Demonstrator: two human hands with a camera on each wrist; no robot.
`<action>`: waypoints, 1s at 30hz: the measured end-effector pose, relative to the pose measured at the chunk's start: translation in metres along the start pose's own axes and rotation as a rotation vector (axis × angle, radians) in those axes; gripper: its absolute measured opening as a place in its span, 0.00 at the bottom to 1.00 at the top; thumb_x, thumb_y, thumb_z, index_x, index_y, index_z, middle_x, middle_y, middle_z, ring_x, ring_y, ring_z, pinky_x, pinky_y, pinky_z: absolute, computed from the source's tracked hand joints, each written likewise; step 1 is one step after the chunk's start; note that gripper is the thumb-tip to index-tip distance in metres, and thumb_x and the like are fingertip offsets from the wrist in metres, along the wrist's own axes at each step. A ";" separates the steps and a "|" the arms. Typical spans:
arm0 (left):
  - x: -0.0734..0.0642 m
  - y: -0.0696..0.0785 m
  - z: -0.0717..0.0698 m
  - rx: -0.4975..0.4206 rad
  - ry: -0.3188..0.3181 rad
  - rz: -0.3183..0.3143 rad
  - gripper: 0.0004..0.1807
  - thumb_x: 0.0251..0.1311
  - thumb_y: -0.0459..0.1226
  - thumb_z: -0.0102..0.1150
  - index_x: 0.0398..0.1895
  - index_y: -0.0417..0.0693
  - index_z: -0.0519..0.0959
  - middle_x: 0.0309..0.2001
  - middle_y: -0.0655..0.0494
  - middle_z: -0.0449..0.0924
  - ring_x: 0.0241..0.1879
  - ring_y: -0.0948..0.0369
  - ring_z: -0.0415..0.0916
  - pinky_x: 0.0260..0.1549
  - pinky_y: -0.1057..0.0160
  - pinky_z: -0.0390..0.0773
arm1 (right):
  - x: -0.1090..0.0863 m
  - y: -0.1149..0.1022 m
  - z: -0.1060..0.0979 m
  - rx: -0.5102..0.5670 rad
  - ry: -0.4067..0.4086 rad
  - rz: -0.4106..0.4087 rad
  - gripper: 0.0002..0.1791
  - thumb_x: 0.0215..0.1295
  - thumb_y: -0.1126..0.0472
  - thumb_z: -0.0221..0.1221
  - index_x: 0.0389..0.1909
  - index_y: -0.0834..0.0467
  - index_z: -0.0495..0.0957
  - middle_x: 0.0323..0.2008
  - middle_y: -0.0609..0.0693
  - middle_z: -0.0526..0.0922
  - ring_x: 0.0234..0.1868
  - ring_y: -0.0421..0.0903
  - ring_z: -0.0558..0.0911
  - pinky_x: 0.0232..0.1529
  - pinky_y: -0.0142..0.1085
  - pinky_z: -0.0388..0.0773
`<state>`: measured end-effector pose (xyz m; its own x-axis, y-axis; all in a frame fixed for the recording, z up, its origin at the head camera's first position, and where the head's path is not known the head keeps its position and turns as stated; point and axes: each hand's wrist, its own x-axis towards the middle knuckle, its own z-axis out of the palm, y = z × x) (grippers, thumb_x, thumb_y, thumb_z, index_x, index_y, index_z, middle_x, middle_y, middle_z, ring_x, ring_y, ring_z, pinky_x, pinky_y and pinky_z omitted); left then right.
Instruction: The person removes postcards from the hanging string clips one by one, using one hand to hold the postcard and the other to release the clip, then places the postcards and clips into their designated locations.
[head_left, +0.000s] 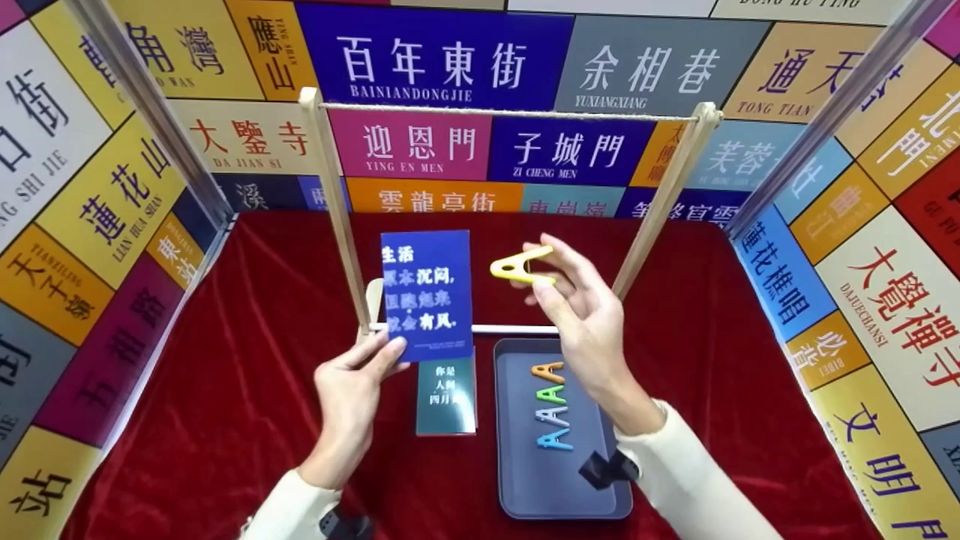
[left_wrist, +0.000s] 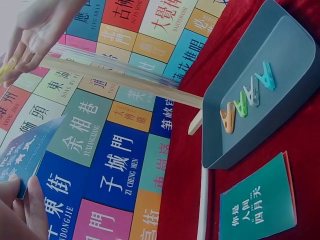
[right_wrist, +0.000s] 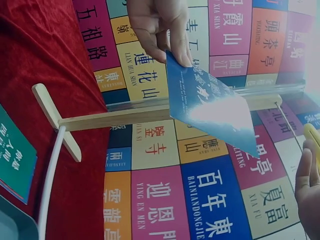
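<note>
My left hand [head_left: 352, 390] pinches the lower left corner of a blue card [head_left: 427, 296] with white writing, held up before the wooden frame. To its right, my right hand [head_left: 592, 322] grips a yellow clothespin [head_left: 514, 266] by its handle ends between thumb and fingers. Card and clothespin are apart. In the left wrist view the card [left_wrist: 30, 150] is seen at a slant, with the left thumb on it. A green card [head_left: 446, 397] lies on the red cloth beneath the blue one; its upper part is hidden in the head view.
A grey tray [head_left: 506, 480] holds an orange clothespin [head_left: 547, 371], a green one [head_left: 551, 394], a grey one [head_left: 552, 415] and a blue one [head_left: 555, 439]. Behind stands a wooden frame [head_left: 337, 195] with a string [head_left: 510, 112] across its top. Printed panels surround the red cloth [head_left: 247, 375].
</note>
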<state>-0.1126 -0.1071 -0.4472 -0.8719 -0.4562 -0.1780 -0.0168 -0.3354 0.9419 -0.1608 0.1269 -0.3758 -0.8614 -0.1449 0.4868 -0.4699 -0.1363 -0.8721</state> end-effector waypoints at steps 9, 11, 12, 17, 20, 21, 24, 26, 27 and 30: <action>-0.002 -0.023 -0.005 0.028 0.014 -0.031 0.19 0.53 0.25 0.71 0.50 0.27 0.82 0.41 0.45 0.89 0.25 0.61 0.88 0.38 0.61 0.89 | -0.025 0.020 -0.012 0.052 -0.016 -0.008 0.26 0.65 0.78 0.58 0.64 0.76 0.68 0.56 0.51 0.83 0.48 0.45 0.87 0.48 0.31 0.87; -0.002 -0.028 -0.005 0.031 0.012 -0.034 0.19 0.53 0.25 0.71 0.49 0.27 0.82 0.39 0.46 0.90 0.24 0.61 0.88 0.38 0.61 0.90 | -0.030 0.025 -0.016 0.059 -0.011 -0.010 0.26 0.63 0.79 0.58 0.63 0.77 0.69 0.54 0.50 0.83 0.48 0.44 0.87 0.47 0.31 0.87; -0.003 -0.030 -0.006 0.031 0.010 -0.035 0.19 0.53 0.25 0.71 0.49 0.27 0.82 0.39 0.45 0.90 0.24 0.61 0.87 0.37 0.61 0.90 | -0.032 0.027 -0.018 0.060 -0.005 -0.012 0.26 0.62 0.80 0.59 0.62 0.77 0.69 0.52 0.50 0.84 0.47 0.44 0.87 0.46 0.30 0.87; -0.003 -0.043 -0.007 0.045 0.007 -0.062 0.19 0.54 0.26 0.71 0.49 0.27 0.82 0.39 0.43 0.89 0.23 0.61 0.87 0.37 0.62 0.89 | -0.045 0.035 -0.027 0.020 0.033 0.007 0.27 0.61 0.80 0.60 0.62 0.78 0.69 0.45 0.49 0.87 0.45 0.41 0.87 0.43 0.31 0.87; -0.003 -0.051 -0.008 0.051 0.008 -0.081 0.19 0.54 0.26 0.71 0.50 0.28 0.82 0.40 0.41 0.89 0.24 0.61 0.87 0.37 0.63 0.89 | -0.051 0.039 -0.033 0.000 0.052 0.050 0.28 0.62 0.79 0.60 0.63 0.78 0.68 0.45 0.48 0.88 0.45 0.41 0.88 0.44 0.31 0.88; -0.002 -0.054 -0.009 0.049 0.009 -0.088 0.19 0.54 0.26 0.71 0.50 0.28 0.81 0.40 0.41 0.89 0.24 0.61 0.87 0.37 0.63 0.89 | -0.054 0.040 -0.034 -0.005 0.058 0.067 0.28 0.62 0.79 0.60 0.64 0.77 0.69 0.45 0.48 0.88 0.45 0.41 0.88 0.44 0.31 0.88; -0.002 -0.062 -0.010 0.039 0.012 -0.101 0.19 0.55 0.25 0.70 0.51 0.27 0.81 0.40 0.41 0.89 0.25 0.62 0.87 0.35 0.63 0.90 | -0.062 0.045 -0.039 -0.020 0.068 0.121 0.28 0.62 0.78 0.61 0.64 0.75 0.69 0.44 0.51 0.88 0.45 0.42 0.88 0.45 0.32 0.88; -0.001 -0.067 -0.012 0.031 0.011 -0.108 0.20 0.54 0.25 0.70 0.51 0.26 0.81 0.40 0.41 0.89 0.26 0.63 0.87 0.35 0.63 0.90 | -0.067 0.048 -0.041 -0.024 0.073 0.157 0.28 0.62 0.78 0.61 0.65 0.74 0.70 0.44 0.50 0.88 0.45 0.42 0.88 0.45 0.32 0.88; -0.001 -0.070 -0.013 0.031 0.012 -0.112 0.20 0.54 0.25 0.70 0.51 0.26 0.81 0.40 0.42 0.89 0.26 0.63 0.87 0.35 0.63 0.90 | -0.070 0.050 -0.042 -0.027 0.073 0.177 0.28 0.62 0.77 0.62 0.65 0.74 0.70 0.44 0.50 0.88 0.45 0.42 0.89 0.46 0.33 0.88; 0.001 -0.078 -0.017 0.039 0.018 -0.123 0.20 0.55 0.24 0.70 0.51 0.25 0.80 0.38 0.43 0.89 0.26 0.64 0.87 0.34 0.63 0.90 | -0.078 0.055 -0.045 -0.044 0.085 0.235 0.29 0.62 0.77 0.62 0.65 0.73 0.70 0.43 0.46 0.89 0.45 0.41 0.88 0.46 0.32 0.88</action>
<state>-0.1040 -0.0950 -0.5255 -0.8530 -0.4288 -0.2976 -0.1424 -0.3573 0.9231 -0.1276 0.1747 -0.4638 -0.9601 -0.0846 0.2666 -0.2617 -0.0652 -0.9630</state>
